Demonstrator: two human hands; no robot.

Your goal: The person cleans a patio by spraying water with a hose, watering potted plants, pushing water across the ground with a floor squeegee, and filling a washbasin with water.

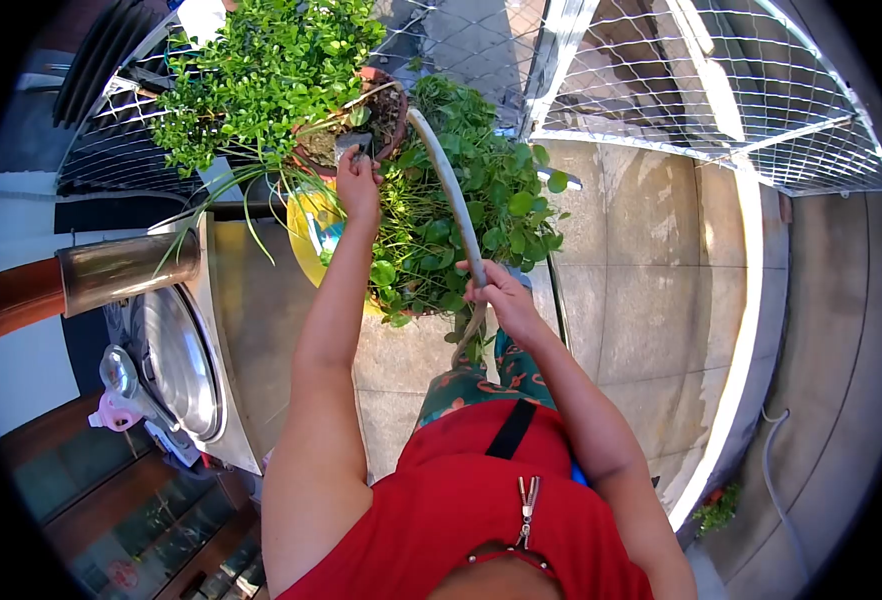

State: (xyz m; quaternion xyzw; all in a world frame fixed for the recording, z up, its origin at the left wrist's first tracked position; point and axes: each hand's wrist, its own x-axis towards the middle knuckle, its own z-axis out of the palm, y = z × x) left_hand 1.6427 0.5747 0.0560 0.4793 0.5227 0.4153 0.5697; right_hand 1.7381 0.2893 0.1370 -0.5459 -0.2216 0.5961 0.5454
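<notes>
My right hand is closed around a pale grey hose. The hose arcs from this hand up to the edge of a round clay pot with soil in it. Over the near side of that pot, my left hand is closed with its fingers on a small dark grey piece; its kind cannot be made out. A bushy green plant grows at the pot's left. Under the hose spreads a dense round-leaved plant, which hides its own container.
A wire mesh fence runs behind the plants. At left stand a metal basin and a thick brown pipe. A yellow item is beside the pot. Tiled floor lies to the right.
</notes>
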